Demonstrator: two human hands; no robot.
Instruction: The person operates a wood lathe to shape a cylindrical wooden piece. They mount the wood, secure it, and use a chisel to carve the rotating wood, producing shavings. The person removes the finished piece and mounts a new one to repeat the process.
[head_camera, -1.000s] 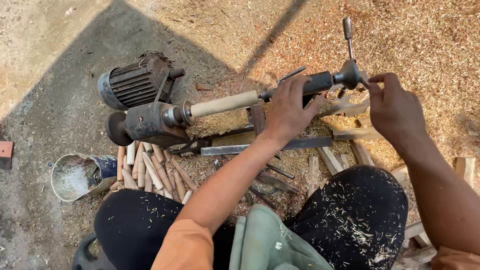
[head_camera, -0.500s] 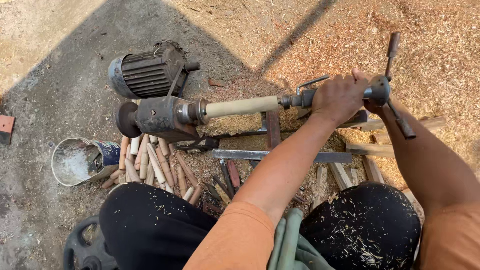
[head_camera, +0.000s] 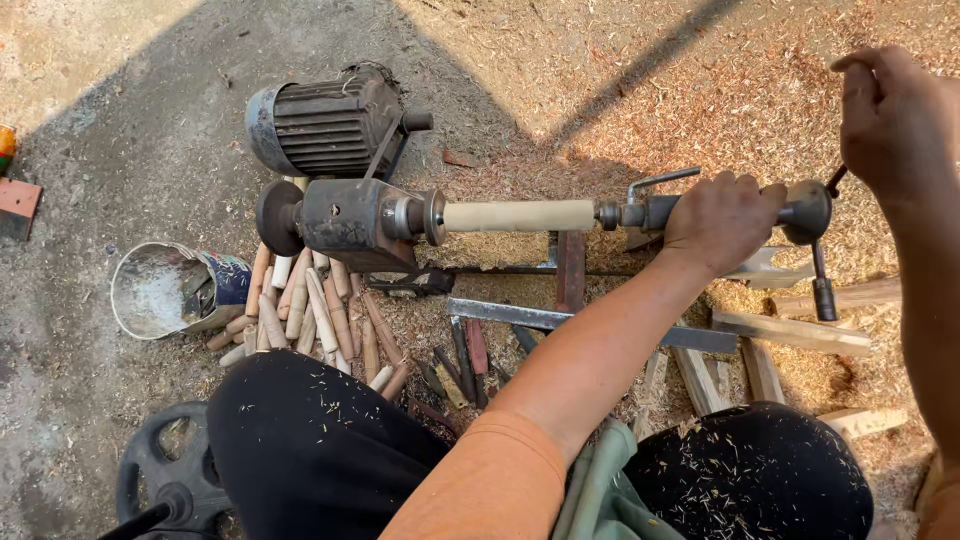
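Fingers (head_camera: 722, 190) around tailstock (head_camera: 655, 212), beside blank (head_camera: 518, 215)

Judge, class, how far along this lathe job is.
Done: a pale wooden rod sits between the two ends of the lathe. In hand: the left hand grips the tail end; the right hand is at the crank handle. Left: the rod looks uncut.

Harsh sunlight floods the sawdust (head_camera: 700, 90) at upper right, nearly glaring; a broad, hard-edged shadow covers the motor (head_camera: 325, 120) and ground. Focus sharp, edges mildly stretched.
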